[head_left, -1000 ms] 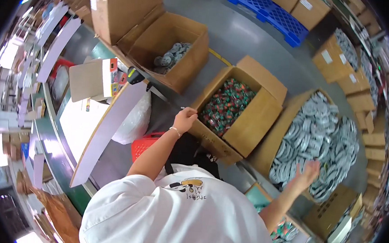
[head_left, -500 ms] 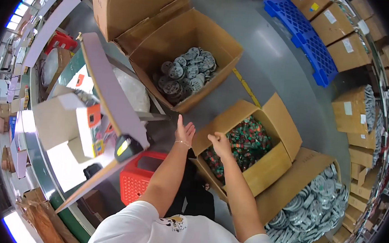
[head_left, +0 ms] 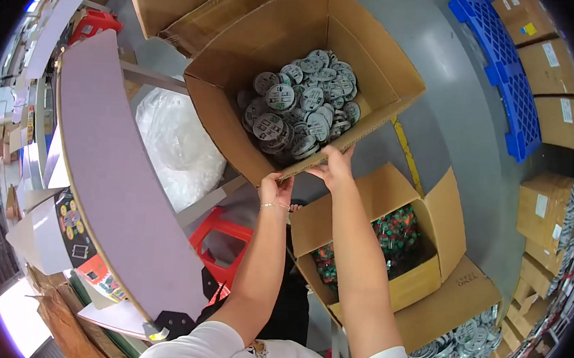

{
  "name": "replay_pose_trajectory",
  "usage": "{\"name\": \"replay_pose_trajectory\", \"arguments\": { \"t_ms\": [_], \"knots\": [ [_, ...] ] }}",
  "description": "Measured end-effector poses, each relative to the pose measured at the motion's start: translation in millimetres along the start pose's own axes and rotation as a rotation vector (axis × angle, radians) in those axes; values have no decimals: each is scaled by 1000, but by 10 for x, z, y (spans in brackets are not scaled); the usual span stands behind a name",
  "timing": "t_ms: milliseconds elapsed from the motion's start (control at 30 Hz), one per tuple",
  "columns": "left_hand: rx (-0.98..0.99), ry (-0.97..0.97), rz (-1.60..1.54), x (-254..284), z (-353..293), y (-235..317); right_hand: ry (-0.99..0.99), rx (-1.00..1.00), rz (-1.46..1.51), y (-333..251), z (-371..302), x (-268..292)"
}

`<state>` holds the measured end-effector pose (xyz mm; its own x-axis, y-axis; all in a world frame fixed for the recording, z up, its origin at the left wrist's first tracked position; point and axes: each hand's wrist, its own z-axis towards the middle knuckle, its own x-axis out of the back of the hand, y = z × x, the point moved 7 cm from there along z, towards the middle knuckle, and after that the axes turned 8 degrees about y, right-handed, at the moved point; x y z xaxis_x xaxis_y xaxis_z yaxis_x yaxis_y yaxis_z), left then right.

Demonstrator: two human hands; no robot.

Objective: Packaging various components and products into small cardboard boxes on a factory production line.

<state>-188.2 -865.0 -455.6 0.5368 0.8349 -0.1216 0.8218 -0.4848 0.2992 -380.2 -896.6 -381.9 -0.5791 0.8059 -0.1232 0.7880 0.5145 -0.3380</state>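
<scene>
A large open cardboard box (head_left: 259, 51) stands in front of me, partly filled with round grey discs (head_left: 312, 101) that carry dark printing. My left hand (head_left: 275, 191) is closed on the near edge of the box at its left corner. Further right along the same edge, my right hand (head_left: 334, 168) also grips the cardboard. Fingertips of both hands are partly hidden by the rim. Just right of my right forearm sits a smaller open box (head_left: 419, 281) holding small red, green and black pieces in clear wrapping (head_left: 396, 233).
On the left is a pale purple tabletop (head_left: 115, 167), with a bundle of clear plastic (head_left: 176, 151) beyond it. A red stool (head_left: 226, 241) stands below. More grey discs (head_left: 455, 344) fill a box at lower right. A blue pallet (head_left: 500, 74) and stacked cartons (head_left: 554, 65) lie far right.
Both hands were empty and raised apart over the gap between the boxes. Now they have moved forward and taken hold of the large box's near edge, which appears closer in view.
</scene>
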Motion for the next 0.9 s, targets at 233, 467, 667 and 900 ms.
{"name": "replay_pose_trajectory", "arguments": {
  "t_ms": [233, 467, 667, 900],
  "knots": [
    [-146, 60, 123, -72, -52, 445, -235, 32, 124, 226, 170, -169],
    [-235, 52, 23, 11, 171, 933, -166, 109, 76, 449, 228, -721],
    [-280, -50, -78, 200, 167, 865, -128, 190, -250, 457, 273, -872],
    [-353, -148, -104, -238, 113, 572, -130, 428, -484, -70, 620, -845]
  ]
}}
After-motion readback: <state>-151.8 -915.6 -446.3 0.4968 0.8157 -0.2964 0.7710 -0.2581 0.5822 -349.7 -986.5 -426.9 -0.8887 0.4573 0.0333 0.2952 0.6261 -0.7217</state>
